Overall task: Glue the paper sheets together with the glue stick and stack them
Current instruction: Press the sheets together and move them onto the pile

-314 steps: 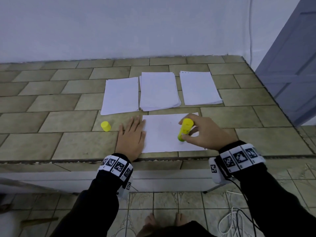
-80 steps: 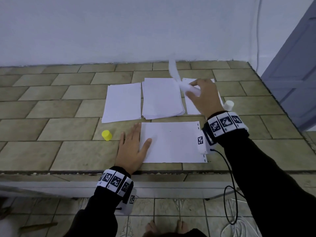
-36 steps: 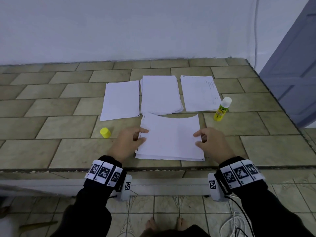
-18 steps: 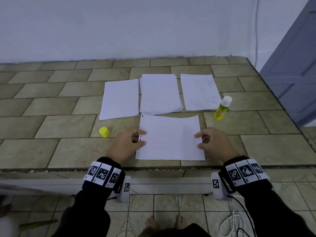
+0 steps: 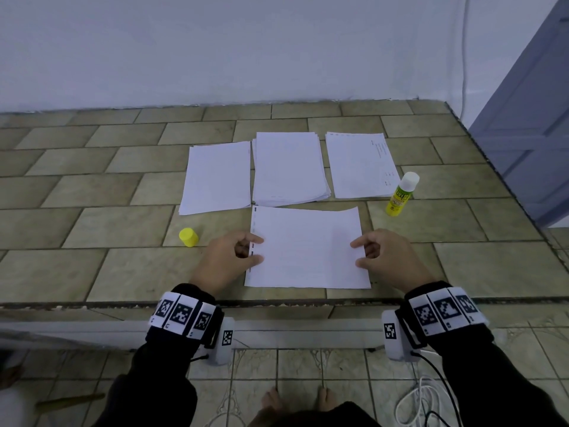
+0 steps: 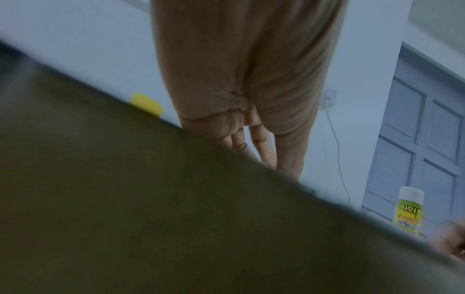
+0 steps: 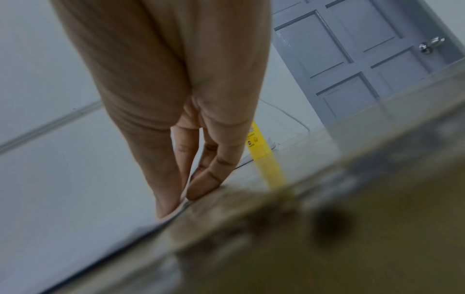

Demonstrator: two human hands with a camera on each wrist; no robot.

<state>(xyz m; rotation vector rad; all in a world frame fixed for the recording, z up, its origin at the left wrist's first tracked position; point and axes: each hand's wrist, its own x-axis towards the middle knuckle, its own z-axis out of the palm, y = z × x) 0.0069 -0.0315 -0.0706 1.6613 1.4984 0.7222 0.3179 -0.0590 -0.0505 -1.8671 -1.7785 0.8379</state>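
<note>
A white paper sheet [image 5: 308,248] lies flat near the front edge of the tiled counter, over another sheet. My left hand [image 5: 260,249] pinches its left edge between thumb and forefinger. My right hand [image 5: 354,252] pinches the right edge the same way, and the right wrist view shows those fingertips [image 7: 201,191] at the paper's edge. The uncapped yellow glue stick [image 5: 400,198] stands to the right, apart from both hands. Its yellow cap [image 5: 188,237] sits left of my left hand. The counter hides most of the left wrist view, where the glue stick [image 6: 409,212] shows.
Three white paper piles lie behind the sheet: left pile [image 5: 215,177], thicker middle pile [image 5: 289,167], right pile [image 5: 358,164]. A white wall bounds the counter at the back, and a grey door [image 5: 529,118] stands to the right. Cables lie on the floor below.
The top sheet, bowed up a second ago, now lies flat on the sheet beneath it. Both hands have stayed at its side edges.
</note>
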